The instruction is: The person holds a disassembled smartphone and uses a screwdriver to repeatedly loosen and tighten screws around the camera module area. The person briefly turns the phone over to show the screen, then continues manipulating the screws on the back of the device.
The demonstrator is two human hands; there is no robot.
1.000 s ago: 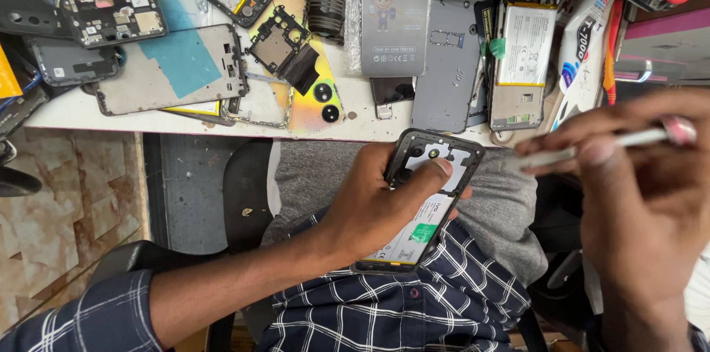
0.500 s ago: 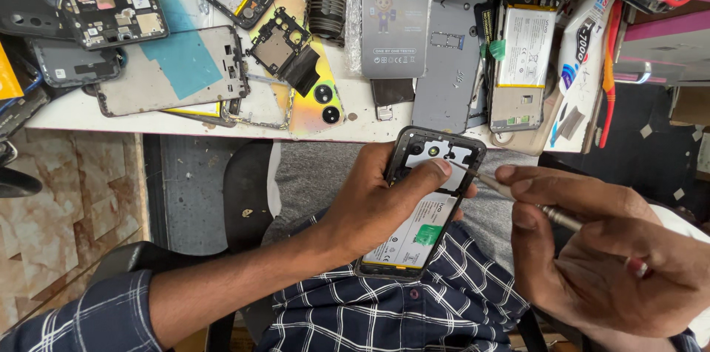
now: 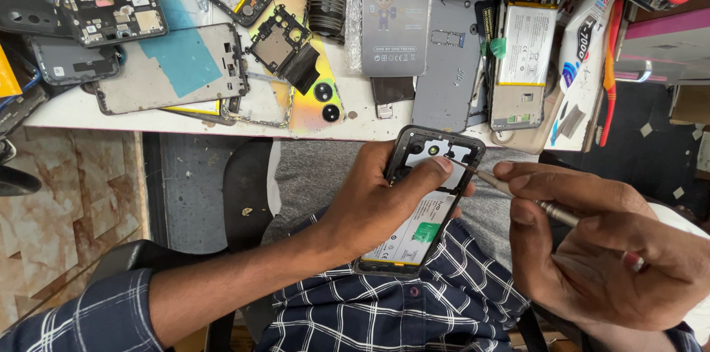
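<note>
The left hand [image 3: 377, 200] is wrapped around an opened phone [image 3: 427, 200] with its back cover off, holding it over the lap just near of the white workbench [image 3: 81, 109]; the fingers are closed round the phone's left edge and the thumb lies across its upper part, just below the black camera frame. The phone's pale battery with a green sticker faces up, and its lower end rests against the checked shirt [image 3: 444, 308]. The right hand [image 3: 606, 248] pinches a thin metal screwdriver [image 3: 518, 195] between thumb and forefinger, the rest of the fingers curled about its handle; the tip touches the phone's upper right part, close beside the left thumb. On the bench far of the hands lie many phone parts: a grey back cover [image 3: 451, 71] directly beyond the held phone, another opened phone with a white battery [image 3: 521, 63] to its right, a shiny iridescent back panel [image 3: 318, 100] to the left, and a metal mid-frame with a blue patch [image 3: 174, 67] further left. A dark retail card box [image 3: 396, 12] stands at the far middle.
</note>
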